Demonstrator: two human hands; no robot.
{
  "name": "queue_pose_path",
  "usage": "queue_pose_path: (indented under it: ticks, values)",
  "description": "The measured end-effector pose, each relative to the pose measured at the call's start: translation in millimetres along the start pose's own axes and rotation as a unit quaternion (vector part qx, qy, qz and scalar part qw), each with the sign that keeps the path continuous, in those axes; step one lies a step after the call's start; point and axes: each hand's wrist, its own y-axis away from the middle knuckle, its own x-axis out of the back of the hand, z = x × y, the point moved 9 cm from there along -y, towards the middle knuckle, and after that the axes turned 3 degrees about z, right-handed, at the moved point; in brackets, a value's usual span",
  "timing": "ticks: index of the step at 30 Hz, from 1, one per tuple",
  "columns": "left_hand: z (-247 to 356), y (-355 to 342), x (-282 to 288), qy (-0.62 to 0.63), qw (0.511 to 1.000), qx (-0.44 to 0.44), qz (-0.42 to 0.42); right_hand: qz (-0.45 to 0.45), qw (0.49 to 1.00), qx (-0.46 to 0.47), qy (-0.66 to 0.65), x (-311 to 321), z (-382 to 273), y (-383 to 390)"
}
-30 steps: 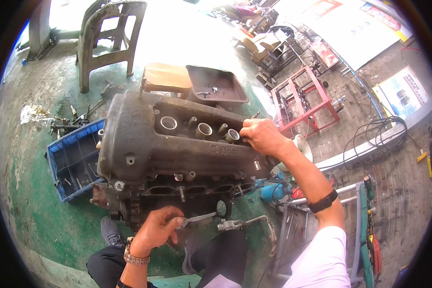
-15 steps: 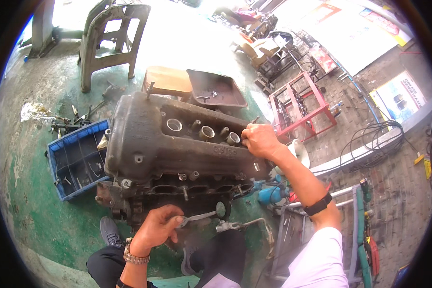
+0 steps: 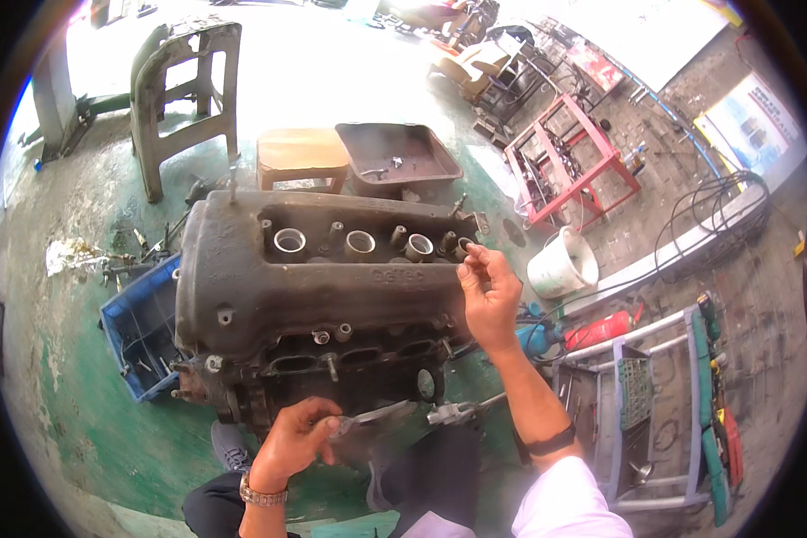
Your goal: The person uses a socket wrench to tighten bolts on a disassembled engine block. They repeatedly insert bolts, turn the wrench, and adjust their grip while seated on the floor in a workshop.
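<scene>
A dark, grimy engine [image 3: 332, 285] with its valve cover on stands in front of me. Along the cover's recess run several round openings with pale rims, with studs between them. Pinched together, the fingers of my right hand [image 3: 490, 291] are at the rightmost opening; whatever they hold is hidden. My left hand [image 3: 296, 438], low in front of the engine, is closed on the handle of a metal hand tool [image 3: 377, 416]. Its far end seems to be a round head, though motion blurs it. Beyond the hand, intake ports show along the engine's near side.
A blue crate [image 3: 143, 345] with small parts lies left of the engine. Behind stand a wooden stool [image 3: 301, 154], a brown tub [image 3: 399, 175] and a plastic stool [image 3: 143, 108]. To the right are a white bucket [image 3: 560, 264], a red frame [image 3: 574, 170] and a tool cart [image 3: 659, 421].
My right hand has shifted from the stud area to the rightmost opening, its wrist turned more upright. The left hand still grips the tool. My view has tilted and shifted.
</scene>
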Motion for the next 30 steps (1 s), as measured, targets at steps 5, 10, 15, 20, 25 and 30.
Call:
queue_pose_path:
  ticks: [5,10,15,20,25,30]
  values:
    - [6.5,-3.5,-5.6,0.025,1.000,-0.009,-0.013,-0.079,0.988,0.126,-0.028,-8.1,-59.7,57.5]
    - [8.9,-5.6,-7.2,0.057,0.998,-0.005,-0.008,-0.402,0.912,-0.009,-0.076,-71.5,-63.1,139.0]
    - [9.8,-5.2,-16.4,0.070,0.997,-0.008,-0.028,-0.493,0.866,-0.023,-0.077,-92.8,-70.3,182.0]
    - [11.4,-0.9,-24.7,0.098,0.993,-0.016,-0.060,-0.445,0.883,-0.093,-0.118,-88.7,-63.3,188.9]
    - [5.6,2.0,-23.7,0.065,0.995,-0.013,-0.070,-0.467,0.855,-0.165,-0.154,-92.5,-54.3,206.7]
    - [-10.8,-1.0,-14.3,-0.062,0.997,0.008,-0.043,-0.499,0.841,-0.146,-0.151,-106.3,-47.9,222.8]
